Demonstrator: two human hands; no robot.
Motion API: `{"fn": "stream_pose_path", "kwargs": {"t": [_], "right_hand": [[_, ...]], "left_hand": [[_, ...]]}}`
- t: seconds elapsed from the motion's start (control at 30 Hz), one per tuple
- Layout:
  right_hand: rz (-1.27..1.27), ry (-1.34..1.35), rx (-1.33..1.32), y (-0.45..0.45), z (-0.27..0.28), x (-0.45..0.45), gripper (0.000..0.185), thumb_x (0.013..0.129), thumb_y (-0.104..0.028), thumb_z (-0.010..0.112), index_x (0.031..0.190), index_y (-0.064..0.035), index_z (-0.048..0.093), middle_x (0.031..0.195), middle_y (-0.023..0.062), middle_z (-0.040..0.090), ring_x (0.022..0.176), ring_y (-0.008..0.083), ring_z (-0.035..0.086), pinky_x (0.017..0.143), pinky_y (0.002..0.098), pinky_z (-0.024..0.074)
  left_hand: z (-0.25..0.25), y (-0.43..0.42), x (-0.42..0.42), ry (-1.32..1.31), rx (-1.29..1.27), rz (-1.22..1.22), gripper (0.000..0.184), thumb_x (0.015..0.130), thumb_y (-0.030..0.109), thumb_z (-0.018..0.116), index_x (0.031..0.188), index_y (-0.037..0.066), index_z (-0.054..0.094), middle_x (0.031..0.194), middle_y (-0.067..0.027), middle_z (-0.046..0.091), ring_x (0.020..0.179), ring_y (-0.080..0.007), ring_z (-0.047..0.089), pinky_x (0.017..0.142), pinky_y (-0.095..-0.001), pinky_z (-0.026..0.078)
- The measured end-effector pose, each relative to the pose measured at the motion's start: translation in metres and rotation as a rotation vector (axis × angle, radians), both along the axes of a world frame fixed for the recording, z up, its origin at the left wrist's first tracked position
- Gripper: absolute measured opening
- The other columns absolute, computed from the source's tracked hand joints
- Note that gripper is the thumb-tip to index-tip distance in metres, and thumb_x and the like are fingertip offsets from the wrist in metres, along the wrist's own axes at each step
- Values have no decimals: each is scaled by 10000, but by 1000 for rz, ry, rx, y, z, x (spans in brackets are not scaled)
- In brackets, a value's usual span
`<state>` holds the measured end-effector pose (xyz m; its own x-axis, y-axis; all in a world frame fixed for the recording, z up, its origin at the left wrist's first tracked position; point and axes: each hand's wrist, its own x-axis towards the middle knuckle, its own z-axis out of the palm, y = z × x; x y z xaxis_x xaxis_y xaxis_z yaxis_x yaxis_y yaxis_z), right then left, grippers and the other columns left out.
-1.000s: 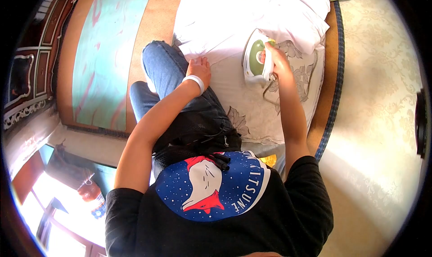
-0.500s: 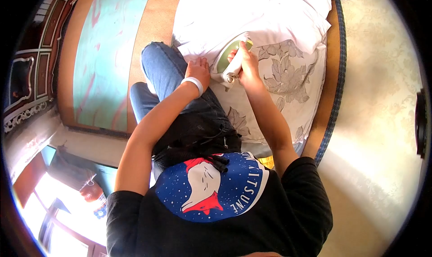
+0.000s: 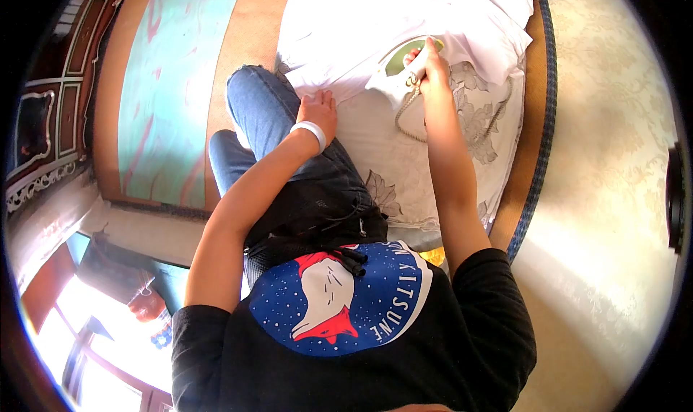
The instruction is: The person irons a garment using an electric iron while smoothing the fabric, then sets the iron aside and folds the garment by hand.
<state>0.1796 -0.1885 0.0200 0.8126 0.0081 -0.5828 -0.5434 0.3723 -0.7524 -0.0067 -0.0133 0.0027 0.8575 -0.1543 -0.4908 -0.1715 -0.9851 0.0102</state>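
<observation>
My right hand (image 3: 432, 67) is wrapped round the handle of a white and green clothes iron (image 3: 397, 59), which rests on a white garment (image 3: 346, 33). From the iron's back end a braided cord (image 3: 406, 127) loops over the floral cloth. My left hand (image 3: 317, 112) lies flat with its fingers stretched out on the garment's near edge, close to my knee. A white band circles that wrist. The iron's soleplate is hidden from view.
Beneath the garment spreads a pale cloth with grey flowers (image 3: 379, 188). My bent leg in jeans (image 3: 263, 109) is at its left. Farther left runs a turquoise panel (image 3: 173, 87). A dark-edged mat border (image 3: 545, 123) lies at the right.
My right hand has slid the iron to the right and slightly away from me, bringing more of its cord into view. My left hand has stayed in place.
</observation>
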Motion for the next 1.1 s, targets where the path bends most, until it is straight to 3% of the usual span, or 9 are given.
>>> {"fn": "stream_pose_path", "kwargs": {"t": [0.2, 0.33, 0.43, 0.53, 0.77, 0.93, 1.1], "right_hand": [[-38, 54, -25, 6, 2, 8, 298, 919, -289, 517, 937, -6, 426, 653, 84, 491, 532, 193, 520, 484, 337, 480], [76, 106, -39, 13, 3, -20, 280, 910, -283, 531, 909, -25, 422, 639, 86, 489, 508, 187, 519, 469, 334, 467], [194, 84, -207, 23, 15, -56, 307, 890, -315, 559, 861, -25, 463, 624, 58, 509, 501, 157, 531, 446, 311, 460], [363, 11, -180, 19, 11, -86, 320, 869, -362, 590, 836, -69, 465, 590, 35, 498, 483, 129, 496, 421, 263, 405], [743, -107, -317, 4, 31, -138, 295, 902, -367, 538, 871, -79, 480, 637, 15, 513, 504, 105, 490, 451, 241, 395], [775, -84, -411, -11, 44, -124, 312, 892, -378, 550, 887, -71, 497, 639, -8, 495, 515, 73, 484, 462, 223, 401], [690, -135, -454, -20, 42, -96, 300, 893, -356, 535, 866, -58, 512, 587, 20, 519, 478, 106, 501, 448, 252, 409]], "left_hand": [[-4, 0, 0, -26, -31, 22, 514, 861, 158, 410, 1344, -8, 345, 1423, -147, 322, 1300, -268, 338, 993, -460, 339], [-4, 1, -1, -19, -23, 13, 511, 867, 166, 400, 1343, -11, 348, 1424, -144, 322, 1302, -268, 335, 994, -453, 340], [-13, 1, -2, -46, -21, 9, 504, 870, 173, 391, 1338, -11, 359, 1425, -143, 322, 1303, -268, 333, 994, -447, 340], [-14, 2, -2, -48, -14, 1, 500, 871, 177, 384, 1335, -9, 368, 1427, -143, 320, 1305, -267, 331, 995, -441, 341], [-7, 2, -2, -42, -22, 6, 505, 865, 183, 403, 1335, 0, 373, 1422, -140, 326, 1294, -260, 343, 991, -439, 348], [-5, 2, -5, -69, 3, -14, 506, 861, 184, 417, 1331, 2, 374, 1418, -136, 331, 1285, -257, 354, 978, -443, 361], [-6, 0, -4, -71, 22, -17, 506, 863, 188, 415, 1333, 3, 371, 1416, -134, 335, 1288, -257, 351, 978, -445, 360]]}}
